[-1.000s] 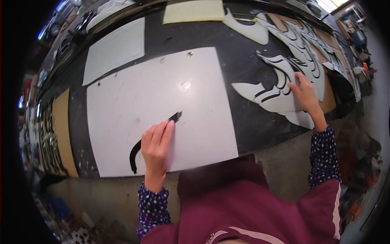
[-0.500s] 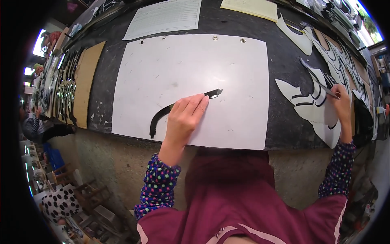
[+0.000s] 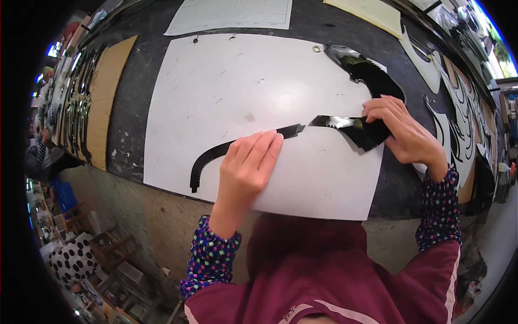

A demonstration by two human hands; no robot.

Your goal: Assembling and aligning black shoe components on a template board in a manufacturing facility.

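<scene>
A narrow, curved black strip [image 3: 208, 156] with a notched tip lies across a white sheet [image 3: 259, 86]. My left hand [image 3: 247, 167] presses it down, its fingers together over the middle, so part of the strip is hidden. My right hand [image 3: 407, 129] grips a larger, glossy black crescent-shaped piece [image 3: 380, 81] at the sheet's right side. One pointed arm of this piece lies close to the strip's tip, with a small gap between them. The fingertips cover the middle of the crescent.
Several glossy black curved pieces [image 3: 86, 102] lie at the left near a brown cardboard sheet [image 3: 110, 102]. White and black cut pieces [image 3: 458, 108] spread along the right. A printed paper [image 3: 229, 15] and a yellowish pad [image 3: 367, 15] sit at the back. Another person [image 3: 46, 159] is at the far left.
My right hand came in from the right with the glossy black crescent, having let go of a thin dark piece. The strip stays under my left hand; the view has shifted slightly.
</scene>
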